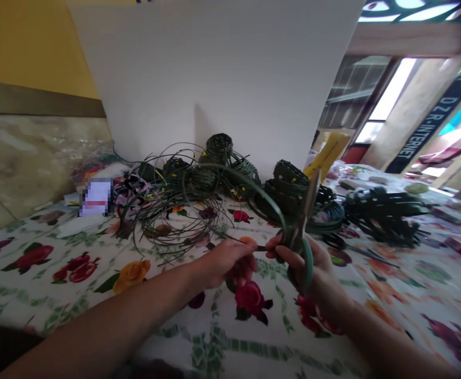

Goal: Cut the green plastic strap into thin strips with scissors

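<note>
The right hand (307, 268) is closed around green-handled scissors (303, 210), blades up, and the left hand (228, 263) tightly pinches a dark green strand (246, 184) (it arcs over the hands). Both hands are in front of a heap of woven green baskets (218, 150), with loose wire coils (167, 226) just before that heap, on a floral tablecloth (28, 258).

Floral tablecloth (12, 287) under coiled green strands (170, 231)
</note>
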Demonstrator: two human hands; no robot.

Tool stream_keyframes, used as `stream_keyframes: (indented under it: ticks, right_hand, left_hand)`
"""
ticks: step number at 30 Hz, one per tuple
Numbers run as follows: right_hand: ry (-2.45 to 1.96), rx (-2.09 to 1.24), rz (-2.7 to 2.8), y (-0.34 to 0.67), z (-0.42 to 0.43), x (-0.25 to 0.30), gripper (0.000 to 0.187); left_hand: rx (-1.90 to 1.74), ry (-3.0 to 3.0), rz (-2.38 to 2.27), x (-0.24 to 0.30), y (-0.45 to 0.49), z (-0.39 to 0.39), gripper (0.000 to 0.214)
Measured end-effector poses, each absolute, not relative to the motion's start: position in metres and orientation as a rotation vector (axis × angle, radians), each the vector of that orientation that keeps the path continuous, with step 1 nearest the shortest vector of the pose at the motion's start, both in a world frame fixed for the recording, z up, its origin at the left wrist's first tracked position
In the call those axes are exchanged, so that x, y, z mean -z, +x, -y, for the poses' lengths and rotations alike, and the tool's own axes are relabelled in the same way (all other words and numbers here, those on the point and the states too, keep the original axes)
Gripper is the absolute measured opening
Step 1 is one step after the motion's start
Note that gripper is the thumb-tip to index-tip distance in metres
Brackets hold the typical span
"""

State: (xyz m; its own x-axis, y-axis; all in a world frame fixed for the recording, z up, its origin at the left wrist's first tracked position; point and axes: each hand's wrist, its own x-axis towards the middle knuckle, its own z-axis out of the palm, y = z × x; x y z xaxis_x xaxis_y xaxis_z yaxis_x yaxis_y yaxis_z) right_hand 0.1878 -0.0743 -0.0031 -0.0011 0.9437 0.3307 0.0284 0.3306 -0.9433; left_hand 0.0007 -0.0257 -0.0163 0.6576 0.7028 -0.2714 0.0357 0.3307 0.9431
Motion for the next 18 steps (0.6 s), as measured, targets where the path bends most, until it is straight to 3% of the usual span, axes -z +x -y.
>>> stream_keyframes:
  ticks: [5, 12, 18]
  right_hand:
    - [-0.932, -0.966, 1.317, 0.189, 0.078, 0.002, 0.016]
    - [-0.858, -1.105, 1.411, 0.187, 0.078, 0.006, 0.017]
    - [-0.929, -1.071, 1.371, 0.193, 0.069, 0.01, 0.019]
  left_hand:
    - [-0.393, 1.11, -0.691, 0.022, 0.005, 0.028, 0.062]
    - [-0.647, 0.982, -0.824, 0.017, 0.004, 0.027, 0.04]
    - [-0.673, 0.993, -0.91, 0.014, -0.002, 0.019, 0.037]
